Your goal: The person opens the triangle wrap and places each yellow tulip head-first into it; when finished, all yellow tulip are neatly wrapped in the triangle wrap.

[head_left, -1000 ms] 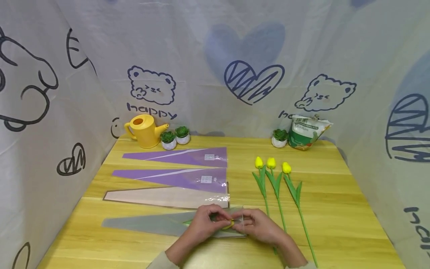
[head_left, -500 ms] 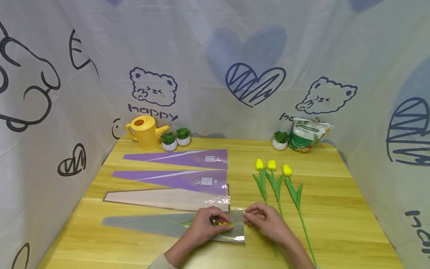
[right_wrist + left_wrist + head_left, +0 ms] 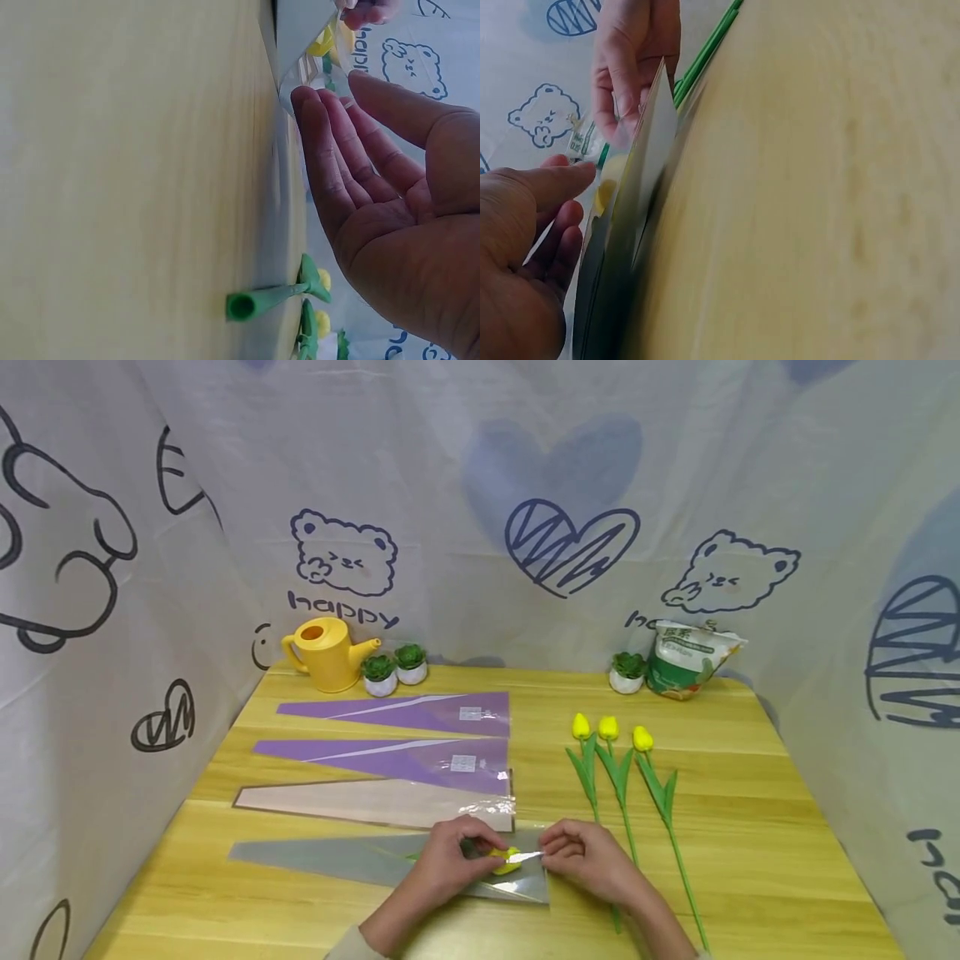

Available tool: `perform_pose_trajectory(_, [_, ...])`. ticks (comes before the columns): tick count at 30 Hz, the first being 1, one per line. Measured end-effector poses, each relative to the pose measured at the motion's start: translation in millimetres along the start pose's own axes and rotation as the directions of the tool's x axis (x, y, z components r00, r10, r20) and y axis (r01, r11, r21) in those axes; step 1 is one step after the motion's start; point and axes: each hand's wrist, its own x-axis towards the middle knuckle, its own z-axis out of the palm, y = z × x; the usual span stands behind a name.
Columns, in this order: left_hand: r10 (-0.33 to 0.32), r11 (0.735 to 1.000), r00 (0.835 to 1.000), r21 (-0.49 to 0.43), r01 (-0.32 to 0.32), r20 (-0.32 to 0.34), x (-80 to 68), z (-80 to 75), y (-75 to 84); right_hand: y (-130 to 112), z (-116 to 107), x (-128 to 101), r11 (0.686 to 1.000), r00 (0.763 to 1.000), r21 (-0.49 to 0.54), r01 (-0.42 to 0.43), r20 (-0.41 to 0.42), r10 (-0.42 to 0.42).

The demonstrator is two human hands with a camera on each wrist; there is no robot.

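A clear-fronted grey flower sleeve (image 3: 322,857) lies across the front of the table, its wide end to the right. Inside that end shows a yellow tulip's bloom (image 3: 506,862); its green leaf shows through the film farther left. My left hand (image 3: 455,860) pinches the clear film right at the bloom, thumb and index finger close together. At the sleeve's wide end, my right hand (image 3: 588,857) pinches the film's edge between thumb and fingertips. The right wrist view shows the clear film (image 3: 343,52) raised off the grey backing between the hands.
Three yellow tulips (image 3: 625,781) lie to the right, stems toward the front. Two purple sleeves (image 3: 420,714) and a pale pink sleeve (image 3: 367,802) lie behind the grey one. A yellow watering can (image 3: 327,656), small potted succulents (image 3: 380,677) and a green-white bag (image 3: 686,660) line the back.
My right hand first drew away from the bloom to the sleeve's wide end, then pinched the film there. My left hand has stayed at the bloom. The film now shows a bright raised fold.
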Motion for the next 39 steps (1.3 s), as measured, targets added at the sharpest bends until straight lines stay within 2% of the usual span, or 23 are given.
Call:
perform_pose_trajectory(6, [-0.041,0.999,0.999,0.021,0.041,0.006,-1.8,-4.4,0.0,1.1,0.8,1.2,0.999,1.000,-0.038,-0.022,0.003,0.022])
perform_pose_trajectory(21, [-0.050,0.997,0.998,0.054,0.049,0.023,-1.6,-4.3,-4.7,0.2,0.3,1.6,0.999,1.000,-0.041,0.006,0.017,-0.005])
perform_pose_trajectory(26, [-0.040,0.998,0.999,0.044,0.039,0.021,-0.7,-5.1,-3.7,-1.2,-3.7,-1.7,0.998,1.000,-0.065,0.002,-0.017,-0.003])
perform_pose_trajectory(30, [0.000,0.999,1.000,0.046,-0.001,0.014,6.8,-10.1,1.0,-5.0,-21.7,-12.4,0.998,0.996,-0.058,-0.012,-0.086,0.007])
perform_pose_trajectory(32, [0.013,0.998,1.000,0.065,-0.014,0.018,13.1,-14.9,5.0,-4.8,-35.2,-21.0,0.998,0.989,-0.041,-0.045,-0.140,0.039])
perform_pose_trajectory(34, [0.005,0.996,0.999,0.085,-0.008,0.032,20.1,-21.6,9.2,-2.3,-49.5,-29.9,0.994,0.973,-0.027,-0.103,-0.211,0.095])
perform_pose_trajectory(39, [-0.085,0.986,0.994,0.152,0.073,0.072,41.5,-37.7,10.6,9.6,-85.1,-53.0,0.975,0.909,-0.004,-0.222,-0.363,0.205])
